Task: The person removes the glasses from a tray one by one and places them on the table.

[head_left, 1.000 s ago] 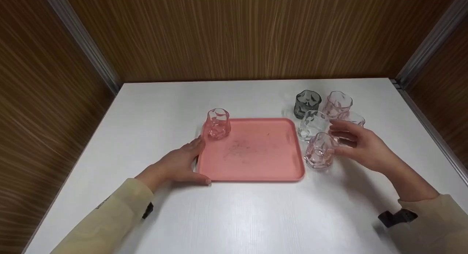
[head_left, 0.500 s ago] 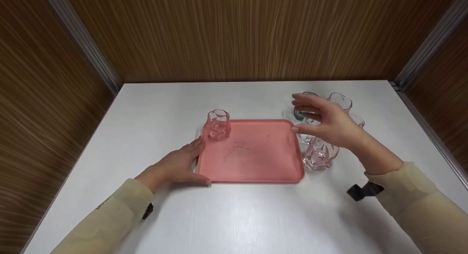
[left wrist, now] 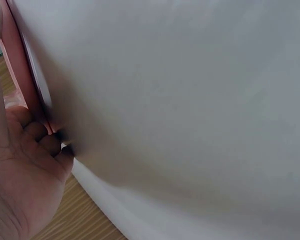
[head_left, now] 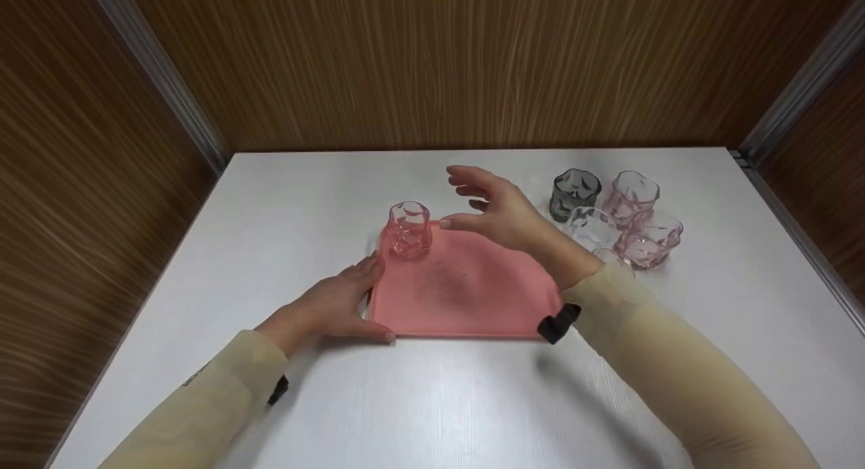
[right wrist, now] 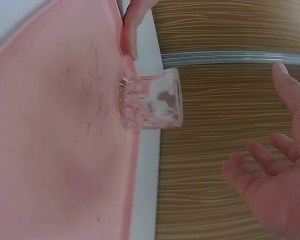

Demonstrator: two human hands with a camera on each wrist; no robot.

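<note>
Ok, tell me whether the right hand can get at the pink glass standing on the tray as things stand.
Probably yes. The right hand hovers open above the tray, beside the pink glass, with nothing between them. The left hand only rests on the tray's edge.

upright pink faceted glass (head_left: 408, 230), apparently empty, on pink tray's (head_left: 473, 300) far-left corner

White table (head_left: 439, 401). Wood-grain walls (head_left: 432, 63) on 3 sides w/ metal corner strips (head_left: 155, 70). Far right: grey glass (head_left: 574, 193), 2 pink glasses (head_left: 630, 196) (head_left: 653, 241), clear glass (head_left: 593, 230), bunched close together, all upright.
</note>
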